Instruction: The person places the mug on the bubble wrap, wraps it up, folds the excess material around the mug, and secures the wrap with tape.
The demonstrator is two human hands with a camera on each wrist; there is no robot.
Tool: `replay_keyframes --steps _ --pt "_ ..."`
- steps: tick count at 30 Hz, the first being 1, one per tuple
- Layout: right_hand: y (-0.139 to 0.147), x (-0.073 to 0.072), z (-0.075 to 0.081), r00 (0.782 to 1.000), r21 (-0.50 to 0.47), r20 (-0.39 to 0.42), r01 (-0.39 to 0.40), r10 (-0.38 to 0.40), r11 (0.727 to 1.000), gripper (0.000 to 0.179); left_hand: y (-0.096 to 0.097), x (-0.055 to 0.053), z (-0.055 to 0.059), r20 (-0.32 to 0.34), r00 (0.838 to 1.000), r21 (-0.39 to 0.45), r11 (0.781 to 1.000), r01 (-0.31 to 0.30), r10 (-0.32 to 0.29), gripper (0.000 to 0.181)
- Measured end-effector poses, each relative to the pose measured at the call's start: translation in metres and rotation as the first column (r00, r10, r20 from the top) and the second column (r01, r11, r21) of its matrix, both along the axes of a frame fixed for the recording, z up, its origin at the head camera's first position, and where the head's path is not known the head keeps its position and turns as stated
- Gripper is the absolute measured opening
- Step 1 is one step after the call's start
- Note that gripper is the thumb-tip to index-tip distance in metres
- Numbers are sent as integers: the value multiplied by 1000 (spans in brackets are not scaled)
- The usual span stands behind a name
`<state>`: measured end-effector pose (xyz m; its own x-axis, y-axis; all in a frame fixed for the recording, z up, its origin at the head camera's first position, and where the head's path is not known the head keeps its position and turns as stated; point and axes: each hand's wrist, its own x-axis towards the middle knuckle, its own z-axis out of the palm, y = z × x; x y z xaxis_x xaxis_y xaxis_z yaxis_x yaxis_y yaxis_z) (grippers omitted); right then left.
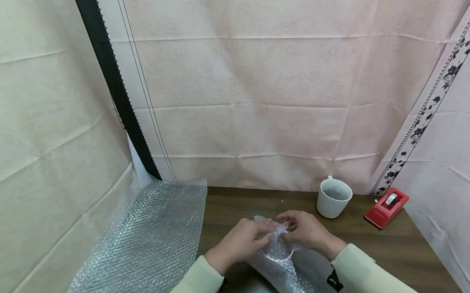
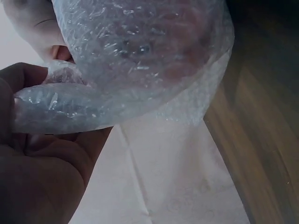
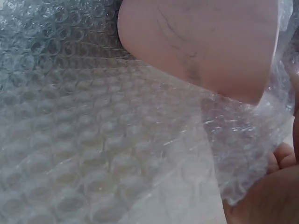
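Observation:
A pink cup (image 3: 201,46) with dark markings lies on its side in a sheet of bubble wrap (image 1: 310,290); no handle shows. In the head view, its pale rim (image 1: 290,256) faces the back wall, partly covered by the wrap. My left hand (image 1: 243,239) grips a folded edge of the wrap beside the cup's mouth; in the left wrist view the fold (image 2: 60,109) runs between thumb and fingers. My right hand (image 1: 306,229) pinches the wrap at the rim from the other side, its fingers bent close to the left fingertips.
Another bubble wrap sheet (image 1: 150,243) lies flat at the left of the wooden table (image 1: 251,196). A white mug (image 1: 333,199) stands at the back right, beside a red tape dispenser (image 1: 386,208). Pale cloth (image 1: 242,84) hangs behind and on both sides.

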<state>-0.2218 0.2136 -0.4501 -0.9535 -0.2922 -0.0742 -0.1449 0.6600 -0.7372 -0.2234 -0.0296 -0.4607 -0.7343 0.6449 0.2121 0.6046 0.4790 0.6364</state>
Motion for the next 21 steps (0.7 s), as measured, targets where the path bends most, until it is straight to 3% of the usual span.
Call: replay_keyframes --steps 4,9,14,17,21 --pt "7 -3 -3 996 -37 15 -84 85 996 56 0 0 -4 21 999 -6 999 39 -38 38" --pt "27 -7 -5 968 -162 88 -219 235 962 55 -2 3 -8 -14 995 -121 988 94 -96 56" --pt "39 -12 -5 943 -289 211 -190 256 938 51 -1 9 -10 -128 982 -280 955 98 -138 65" --pt "36 -13 -4 953 -257 192 -182 235 949 51 2 13 -11 -203 967 -377 924 65 -151 69" --pt "29 -11 0 972 -95 62 -221 227 971 46 6 19 -13 -240 958 -433 901 40 -157 74"
